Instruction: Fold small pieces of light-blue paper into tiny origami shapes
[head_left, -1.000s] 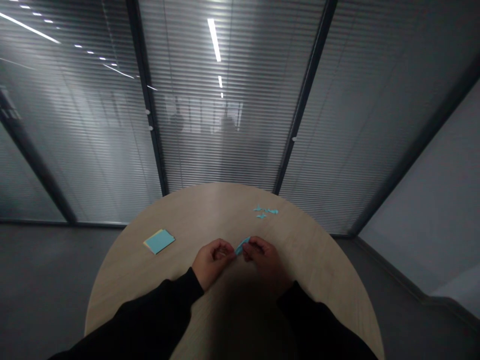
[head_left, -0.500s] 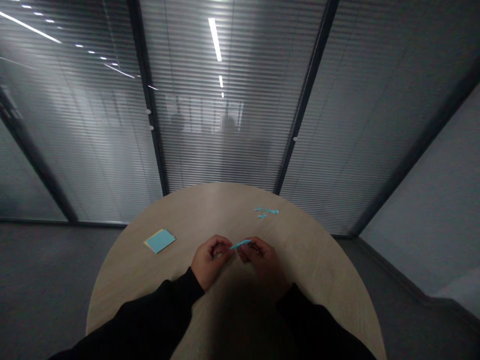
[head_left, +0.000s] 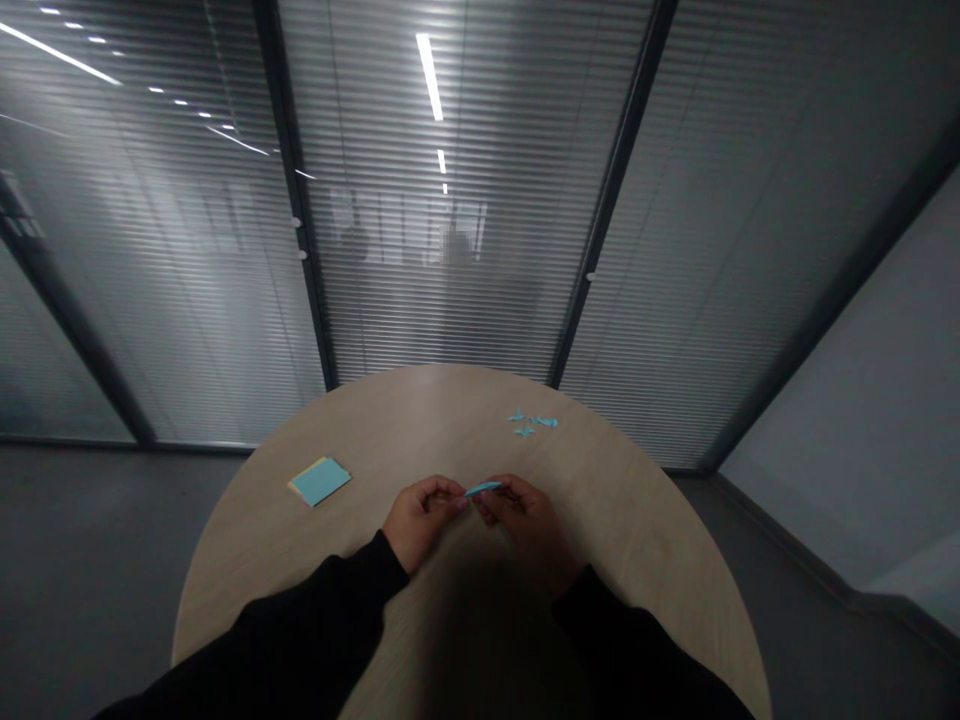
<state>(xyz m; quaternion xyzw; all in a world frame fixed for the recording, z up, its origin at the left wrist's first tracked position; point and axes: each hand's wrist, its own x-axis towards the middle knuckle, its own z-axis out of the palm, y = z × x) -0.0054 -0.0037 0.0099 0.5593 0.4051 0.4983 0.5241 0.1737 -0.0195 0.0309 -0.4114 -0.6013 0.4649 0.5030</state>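
Through my head feed I am seeing 2 bare hands working close together over the middle of a round, pale wood-look table (head_left: 247, 570). The left hand (head_left: 421, 522) is pinching the left end of a slim blue paper piece (head_left: 482, 488) between thumb and fingertips, and the right hand (head_left: 534, 522) is grasping the other end, its fingers curling in and partly hiding it. The piece is bridging the gap between the hands, tilting slightly upward to the right; I am finding its folds too small to make out.

Well to the left of the hands, a small stack of paper sheets (head_left: 322, 482) is lying flat, a blue sheet showing on top and a yellowish edge peeking out underneath. Beyond the right hand, a loose cluster of little blue shapes (head_left: 524, 432) is resting on the tabletop, too tiny for me to count surely. Black sleeves (head_left: 322, 620) are covering both forearms, and window blinds (head_left: 450, 320) are standing behind the table's far edge.
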